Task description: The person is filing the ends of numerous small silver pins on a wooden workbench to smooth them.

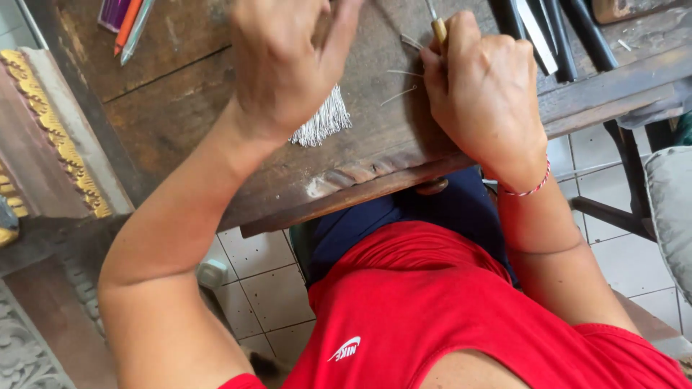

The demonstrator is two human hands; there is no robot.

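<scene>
Gripping tool [437, 27]: right hand [484, 90] fisted; left hand [282, 61] curled above wire bundle [323, 122]

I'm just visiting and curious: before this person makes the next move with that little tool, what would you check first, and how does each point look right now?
1. Grip on the tool: the right hand is closed round a wooden-handled tool. Ok.
2. Tool tip in sight: hidden behind the fingers. Cannot tell.
3. Loose silver wires lie flat on the wooden workbench beside the right hand. Ok.
4. What the left hand holds: it is raised over the bench, palm turned away. Cannot tell.
5. Bundle of silver wires lies on the bench, back from its front edge. Ok.
6. Dark tools at the top right lie apart from the right hand. Ok.
</scene>
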